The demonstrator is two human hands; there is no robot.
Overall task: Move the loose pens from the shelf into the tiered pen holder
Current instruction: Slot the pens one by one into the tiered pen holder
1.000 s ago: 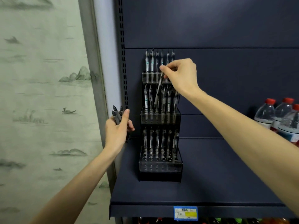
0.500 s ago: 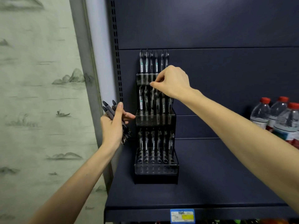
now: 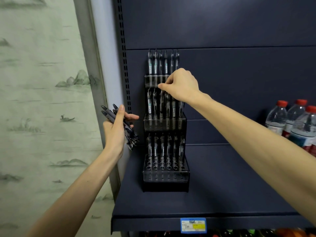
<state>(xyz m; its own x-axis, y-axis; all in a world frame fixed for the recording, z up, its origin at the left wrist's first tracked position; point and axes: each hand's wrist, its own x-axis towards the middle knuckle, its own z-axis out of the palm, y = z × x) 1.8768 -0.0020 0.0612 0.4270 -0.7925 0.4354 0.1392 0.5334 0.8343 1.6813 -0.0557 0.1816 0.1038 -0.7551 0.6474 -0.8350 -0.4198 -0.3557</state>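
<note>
Head view: tiered pen holder [image 3: 165,124] mostly filled; right hand [image 3: 181,86] pinches a pen into the middle tier, left hand [image 3: 116,129] grips a remaining bundle [image 3: 119,124].

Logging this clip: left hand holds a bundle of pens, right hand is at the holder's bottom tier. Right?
Not quite. The left hand does hold the pens, but the head view shows the right hand at the holder's middle tier, not the bottom one.
</note>
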